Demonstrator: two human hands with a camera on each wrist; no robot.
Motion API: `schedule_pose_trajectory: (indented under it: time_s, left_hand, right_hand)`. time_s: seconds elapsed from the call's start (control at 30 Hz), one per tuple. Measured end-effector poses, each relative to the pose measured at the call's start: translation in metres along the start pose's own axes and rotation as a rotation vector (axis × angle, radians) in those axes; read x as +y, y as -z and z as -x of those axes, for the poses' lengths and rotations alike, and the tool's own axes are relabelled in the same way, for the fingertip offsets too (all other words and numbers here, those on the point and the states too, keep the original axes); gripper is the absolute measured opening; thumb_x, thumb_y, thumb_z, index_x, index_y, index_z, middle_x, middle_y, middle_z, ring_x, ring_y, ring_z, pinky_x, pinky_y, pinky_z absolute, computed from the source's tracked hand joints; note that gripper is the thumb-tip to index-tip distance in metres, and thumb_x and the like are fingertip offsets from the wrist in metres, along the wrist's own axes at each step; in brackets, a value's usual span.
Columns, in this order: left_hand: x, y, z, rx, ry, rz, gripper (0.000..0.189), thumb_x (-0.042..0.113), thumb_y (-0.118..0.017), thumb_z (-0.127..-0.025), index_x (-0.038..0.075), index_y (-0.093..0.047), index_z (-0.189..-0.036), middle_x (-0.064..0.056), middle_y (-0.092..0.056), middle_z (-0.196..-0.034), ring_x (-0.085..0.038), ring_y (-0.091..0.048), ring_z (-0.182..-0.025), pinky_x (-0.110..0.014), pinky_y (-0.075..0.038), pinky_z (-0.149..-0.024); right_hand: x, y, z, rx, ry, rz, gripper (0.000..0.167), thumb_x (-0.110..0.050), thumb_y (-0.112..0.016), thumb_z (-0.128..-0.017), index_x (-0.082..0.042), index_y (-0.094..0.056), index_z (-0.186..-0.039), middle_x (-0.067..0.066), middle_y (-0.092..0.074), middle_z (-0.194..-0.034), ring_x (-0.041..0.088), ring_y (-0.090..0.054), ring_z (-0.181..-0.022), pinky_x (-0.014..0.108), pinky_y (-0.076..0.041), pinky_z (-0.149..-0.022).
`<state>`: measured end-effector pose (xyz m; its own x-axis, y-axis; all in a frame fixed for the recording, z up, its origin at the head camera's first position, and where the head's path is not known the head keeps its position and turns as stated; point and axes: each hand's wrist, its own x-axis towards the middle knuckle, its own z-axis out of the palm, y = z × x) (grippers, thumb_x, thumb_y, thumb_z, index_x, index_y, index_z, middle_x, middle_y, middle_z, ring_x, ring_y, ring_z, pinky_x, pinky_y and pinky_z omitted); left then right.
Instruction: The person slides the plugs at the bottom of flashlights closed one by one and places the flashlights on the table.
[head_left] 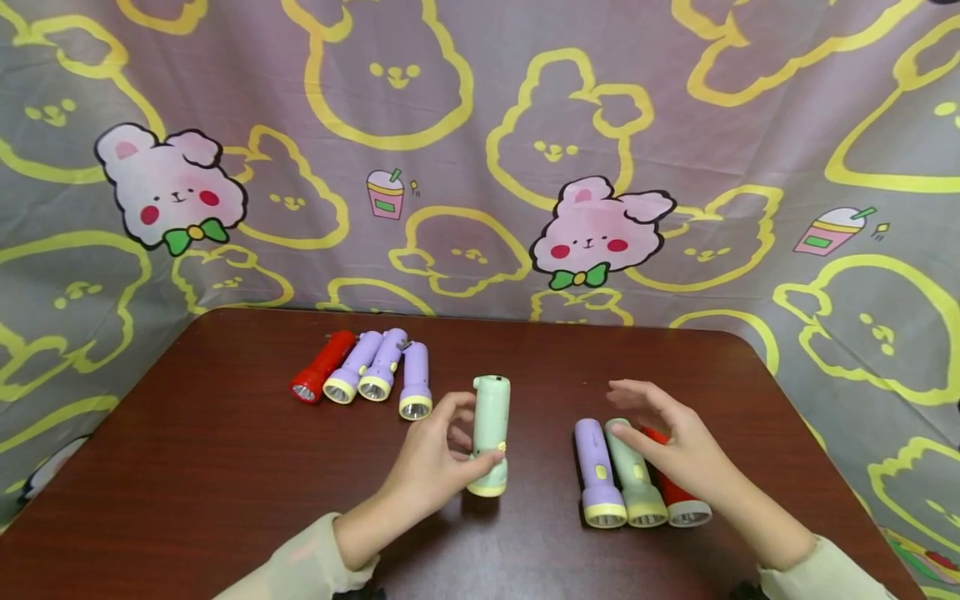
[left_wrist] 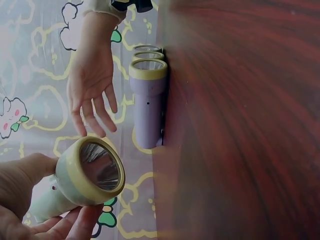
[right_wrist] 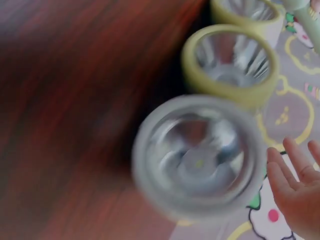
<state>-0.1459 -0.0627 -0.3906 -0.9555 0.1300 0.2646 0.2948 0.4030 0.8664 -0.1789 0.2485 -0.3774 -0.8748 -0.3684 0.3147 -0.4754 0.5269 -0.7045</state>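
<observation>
My left hand (head_left: 427,467) grips a light green flashlight (head_left: 491,417) between thumb and fingers, raised over the table's middle. Its yellow-rimmed lens (left_wrist: 102,167) faces the camera in the left wrist view. My right hand (head_left: 690,450), fingers extended and holding nothing, hovers over the right-hand row of flashlights. That row has a purple flashlight (head_left: 592,454), a green flashlight (head_left: 630,467) and a red flashlight (head_left: 682,498), lenses toward me. The hand partly hides the red one in the head view. A lens with a pale rim (right_wrist: 200,212) is close to the right wrist camera.
At the back left of the dark red wooden table (head_left: 187,467) lie a red flashlight (head_left: 326,364) and three purple ones, the nearest purple flashlight (head_left: 416,371) slightly apart. A patterned curtain (head_left: 450,167) hangs behind the table and along its sides.
</observation>
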Motion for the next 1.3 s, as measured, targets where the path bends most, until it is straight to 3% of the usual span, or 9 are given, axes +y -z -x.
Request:
schedule_pose_trajectory:
  time_s: [0.33,0.5,0.63,0.73,0.87,0.97,1.07,1.23,1.3]
  left_hand:
    - [-0.004,-0.001,0.002,-0.042,0.034,0.017,0.053,0.011,-0.086,-0.072,0.007,-0.057,-0.116,-0.009,-0.072,-0.098,-0.005,-0.065,-0.068,-0.017,-0.056,-0.062]
    - [-0.005,-0.005,0.001,-0.081,0.053,0.055,0.053,0.008,-0.084,-0.073,0.003,-0.056,-0.118,-0.012,-0.070,-0.101,-0.008,-0.065,-0.071,-0.017,-0.056,-0.065]
    - [-0.005,-0.007,0.000,-0.114,0.061,0.054,0.054,0.008,-0.083,-0.075,0.001,-0.055,-0.120,-0.012,-0.070,-0.102,-0.010,-0.065,-0.073,-0.017,-0.056,-0.067]
    - [-0.006,-0.010,-0.001,-0.139,0.070,0.059,0.054,0.008,-0.083,-0.075,0.001,-0.055,-0.121,-0.012,-0.070,-0.103,-0.010,-0.065,-0.073,-0.017,-0.056,-0.068]
    - [-0.007,-0.014,0.000,-0.171,0.082,0.074,0.053,0.008,-0.082,-0.076,0.000,-0.055,-0.122,-0.013,-0.069,-0.104,-0.008,-0.064,-0.073,-0.016,-0.055,-0.068]
    - [-0.006,-0.017,0.000,-0.189,0.077,0.077,0.054,0.009,-0.081,-0.077,0.000,-0.055,-0.122,-0.012,-0.069,-0.105,-0.008,-0.064,-0.073,-0.016,-0.055,-0.069]
    - [-0.006,-0.021,-0.001,-0.206,0.071,0.074,0.053,0.010,-0.081,-0.077,0.000,-0.055,-0.123,-0.013,-0.069,-0.105,-0.008,-0.065,-0.073,-0.017,-0.055,-0.069]
    - [-0.006,-0.029,-0.003,-0.239,0.086,0.063,0.055,0.014,-0.082,-0.078,0.000,-0.055,-0.123,-0.013,-0.070,-0.105,-0.008,-0.066,-0.073,-0.021,-0.055,-0.068]
    - [-0.006,-0.032,-0.004,-0.251,0.095,0.062,0.056,0.015,-0.082,-0.077,-0.001,-0.054,-0.124,-0.013,-0.070,-0.105,-0.008,-0.066,-0.073,-0.022,-0.055,-0.068]
  right_hand:
    - [0.021,0.007,0.014,-0.062,0.094,0.186,0.057,-0.018,-0.076,-0.088,-0.023,-0.052,-0.140,0.002,-0.059,-0.139,-0.014,-0.037,-0.132,0.000,-0.026,-0.102]
    - [0.026,0.005,0.017,-0.117,0.128,0.197,0.063,-0.022,-0.078,-0.086,-0.020,-0.051,-0.143,0.009,-0.055,-0.144,-0.017,-0.019,-0.141,-0.002,-0.017,-0.104]
    - [0.028,0.004,0.018,-0.143,0.164,0.198,0.065,-0.022,-0.079,-0.085,-0.014,-0.051,-0.143,0.015,-0.052,-0.146,-0.016,-0.014,-0.143,-0.003,-0.014,-0.105]
    - [0.030,0.003,0.019,-0.162,0.162,0.218,0.066,-0.025,-0.079,-0.085,-0.017,-0.050,-0.144,0.014,-0.050,-0.148,-0.014,-0.011,-0.146,0.000,-0.013,-0.106]
    - [0.031,0.003,0.021,-0.199,0.144,0.246,0.067,-0.031,-0.077,-0.086,-0.022,-0.048,-0.146,0.008,-0.046,-0.152,-0.005,-0.009,-0.150,0.044,-0.030,-0.118]
    - [0.031,0.002,0.022,-0.227,0.134,0.243,0.066,-0.033,-0.077,-0.086,-0.024,-0.049,-0.146,0.006,-0.044,-0.154,0.003,-0.010,-0.152,0.077,-0.030,-0.100]
    - [0.032,0.001,0.023,-0.247,0.119,0.238,0.068,-0.037,-0.077,-0.085,-0.026,-0.048,-0.146,0.007,-0.042,-0.156,0.014,-0.013,-0.154,0.084,-0.024,-0.095]
    - [0.033,-0.002,0.024,-0.261,0.123,0.288,0.073,-0.046,-0.077,-0.083,-0.027,-0.047,-0.147,0.011,-0.041,-0.157,0.033,-0.020,-0.153,0.086,-0.024,-0.093]
    - [0.033,-0.003,0.024,-0.263,0.127,0.313,0.074,-0.048,-0.076,-0.083,-0.028,-0.046,-0.148,0.011,-0.040,-0.157,0.035,-0.020,-0.152,0.086,-0.024,-0.093]
